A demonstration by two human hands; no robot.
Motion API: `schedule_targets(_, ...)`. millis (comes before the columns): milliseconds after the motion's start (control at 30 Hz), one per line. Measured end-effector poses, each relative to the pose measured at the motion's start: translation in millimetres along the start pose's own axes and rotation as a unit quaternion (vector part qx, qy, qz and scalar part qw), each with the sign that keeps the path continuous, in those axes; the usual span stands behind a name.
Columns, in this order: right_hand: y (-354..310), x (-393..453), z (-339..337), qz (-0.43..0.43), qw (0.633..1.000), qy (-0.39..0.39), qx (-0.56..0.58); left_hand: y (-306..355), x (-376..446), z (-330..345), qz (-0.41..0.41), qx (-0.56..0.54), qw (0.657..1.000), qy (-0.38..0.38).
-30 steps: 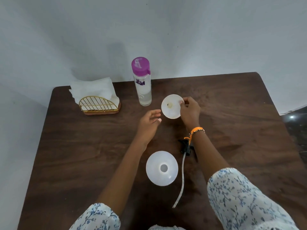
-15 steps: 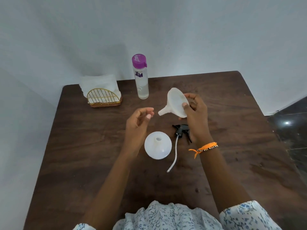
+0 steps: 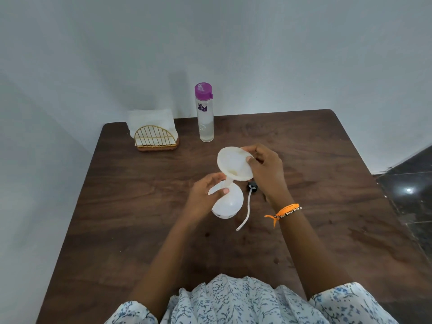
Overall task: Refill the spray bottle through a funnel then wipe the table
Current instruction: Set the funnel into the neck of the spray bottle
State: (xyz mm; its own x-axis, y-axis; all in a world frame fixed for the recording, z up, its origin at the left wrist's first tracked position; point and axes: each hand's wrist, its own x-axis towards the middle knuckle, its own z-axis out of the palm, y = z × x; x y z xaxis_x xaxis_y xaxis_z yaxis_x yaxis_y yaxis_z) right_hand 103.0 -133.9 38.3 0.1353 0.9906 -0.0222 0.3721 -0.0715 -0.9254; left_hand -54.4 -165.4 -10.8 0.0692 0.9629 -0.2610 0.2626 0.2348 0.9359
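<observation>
Head view. The funnel is up off the worktop, tilted, with its wide mouth facing the camera and its narrow stem slanting down toward seven o'clock. The right hand holds it by the rim: thumb and fingers pinch the edge at the three o'clock side of the mouth. The left hand takes the stem in a light grip, thumb on the near side and fingers curled behind, just above the spray bottle. That bottle is round, translucent white and stands open on the worktop, directly under the stem and touching or nearly touching the left palm; I cannot tell whether the stem tip is already in the neck.

The funnel looks like thin plastic: light, fairly stiff at the rim, smooth enough to slip, so the rim pinch plus a guiding hold on the stem suits it. The bottle appears light and empty, likely to tip if nudged, and wants steadying at the neck.

The spray head, black with a pale dip tube trailing toward six o'clock, lies just right of the bottle. At twelve o'clock, well apart, stands the water bottle with a purple cap; the napkin holder sits at ten o'clock.
</observation>
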Motion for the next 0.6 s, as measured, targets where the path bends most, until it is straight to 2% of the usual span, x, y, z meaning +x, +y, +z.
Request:
schedule_targets(100,4,-5,7,-0.054,0.996,0.001,-0.076,1,0,5,0.012,0.011,1.0,0.013)
schedule_targets(200,8,-7,13,-0.087,0.991,0.006,-0.104,-2,-1,7,0.003,-0.005,0.999,0.037)
schedule_targets(467,9,-11,13,-0.104,0.983,0.023,-0.148,-5,0,13,0.014,0.021,0.999,0.04)
schedule_targets(600,10,-12,12,-0.115,0.981,0.032,-0.155,-1,1,13,-0.01,0.01,1.0,0.027)
